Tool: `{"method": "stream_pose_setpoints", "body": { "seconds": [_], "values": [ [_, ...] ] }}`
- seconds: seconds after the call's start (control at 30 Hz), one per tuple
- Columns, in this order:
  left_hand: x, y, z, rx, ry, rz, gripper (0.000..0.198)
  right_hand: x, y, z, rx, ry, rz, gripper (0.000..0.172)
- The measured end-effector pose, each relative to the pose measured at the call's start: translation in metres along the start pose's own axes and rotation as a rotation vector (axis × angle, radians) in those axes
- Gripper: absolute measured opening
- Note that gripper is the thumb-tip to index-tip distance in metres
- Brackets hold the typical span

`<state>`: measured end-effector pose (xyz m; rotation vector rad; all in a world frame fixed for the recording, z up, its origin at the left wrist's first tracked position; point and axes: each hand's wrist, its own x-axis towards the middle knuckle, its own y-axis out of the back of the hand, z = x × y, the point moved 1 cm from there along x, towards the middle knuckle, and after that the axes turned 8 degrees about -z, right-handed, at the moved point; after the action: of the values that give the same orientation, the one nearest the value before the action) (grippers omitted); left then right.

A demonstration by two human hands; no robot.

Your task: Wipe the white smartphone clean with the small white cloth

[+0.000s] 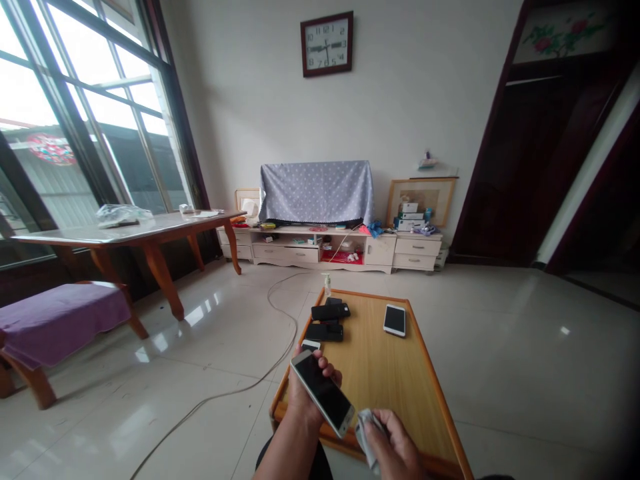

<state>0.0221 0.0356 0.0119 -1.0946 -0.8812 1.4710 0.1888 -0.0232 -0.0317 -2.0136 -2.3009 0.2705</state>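
Note:
My left hand (306, 393) is closed around a white-framed smartphone (324, 390), its dark screen turned up and tilted. Just right of the phone's lower end, my right hand (393, 443) pinches a crumpled grey cloth (367, 437). Cloth and phone look slightly apart. Both hands are over the near part of a wooden table (385, 373). Beyond my left hand lie several black phones (330, 311) along the table's left edge, with part of another white phone (311, 345) showing. A separate white phone (395, 320) lies face up near the far right corner.
A small pump bottle (327, 285) stands at the table's far left corner. A cable (215, 397) runs across the tiled floor on the left. Further off are a low cabinet (285, 253), a larger table (165, 227) and a bench with a purple cloth (60, 317).

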Motion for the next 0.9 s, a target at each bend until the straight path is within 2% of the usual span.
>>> {"method": "stream_pose_setpoints", "body": {
  "seconds": [0.07,0.13,0.33,0.43,0.57,0.63,0.73,0.83,0.9],
  "values": [
    [0.002,-0.003,0.0,-0.072,0.043,-0.128,0.032,0.004,0.005,-0.001,0.063,-0.097,-0.003,0.06],
    [0.004,-0.007,-0.002,-0.11,0.086,-0.217,0.031,0.007,0.007,-0.002,0.089,-0.188,-0.087,0.058],
    [0.01,-0.014,-0.017,-0.085,0.204,-0.326,0.034,0.022,0.016,-0.009,0.159,-0.292,-0.393,0.057],
    [0.017,-0.013,-0.022,-0.051,0.242,-0.352,0.036,0.032,0.026,-0.017,0.2,-0.298,-0.51,0.05],
    [0.036,-0.007,-0.032,0.034,0.312,-0.26,0.037,0.043,0.041,-0.024,0.188,-0.289,-0.514,0.041],
    [0.047,-0.002,-0.037,0.21,0.239,-0.144,0.036,0.05,0.048,-0.02,0.203,-0.34,-0.456,0.04],
    [0.058,0.009,-0.037,0.65,-0.044,0.034,0.038,0.068,0.059,-0.003,0.272,-0.396,-0.309,0.041],
    [0.063,0.029,-0.029,0.874,-0.226,0.085,0.035,0.094,0.07,0.011,0.324,-0.349,-0.182,0.039],
    [0.066,0.048,-0.021,1.341,-0.436,0.139,0.036,0.113,0.077,0.014,0.356,-0.287,-0.093,0.038]
  ]
}}
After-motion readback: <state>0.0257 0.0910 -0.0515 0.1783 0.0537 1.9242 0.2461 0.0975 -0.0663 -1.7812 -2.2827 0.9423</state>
